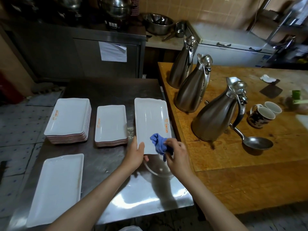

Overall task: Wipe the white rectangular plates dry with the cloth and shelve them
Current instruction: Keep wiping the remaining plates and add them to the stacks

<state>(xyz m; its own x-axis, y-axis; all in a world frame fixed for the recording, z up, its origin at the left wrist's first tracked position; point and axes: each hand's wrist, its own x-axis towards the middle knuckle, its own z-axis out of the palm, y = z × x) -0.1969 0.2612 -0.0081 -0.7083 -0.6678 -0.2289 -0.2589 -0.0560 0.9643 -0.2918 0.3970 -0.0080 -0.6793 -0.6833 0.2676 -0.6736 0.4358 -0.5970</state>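
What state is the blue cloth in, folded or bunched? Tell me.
Bunched: the cloth is a crumpled wad in the right hand on the plate.

I take this for a restaurant kitchen: steel table (106, 180) bearing stacked plates (68, 120); right of it a wooden block (233, 164) with three steel jugs (215, 117); behind it, steel cabinet (100, 55), pots (115, 9) and bowls (157, 23).

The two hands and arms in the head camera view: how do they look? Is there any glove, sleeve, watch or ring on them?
The left hand and the right hand are both bare, without gloves. No ring shows on the visible fingers. Both forearms are uncovered up to the lower edge of the picture, so no sleeve is seen. The wrists carry no watch or bracelet.
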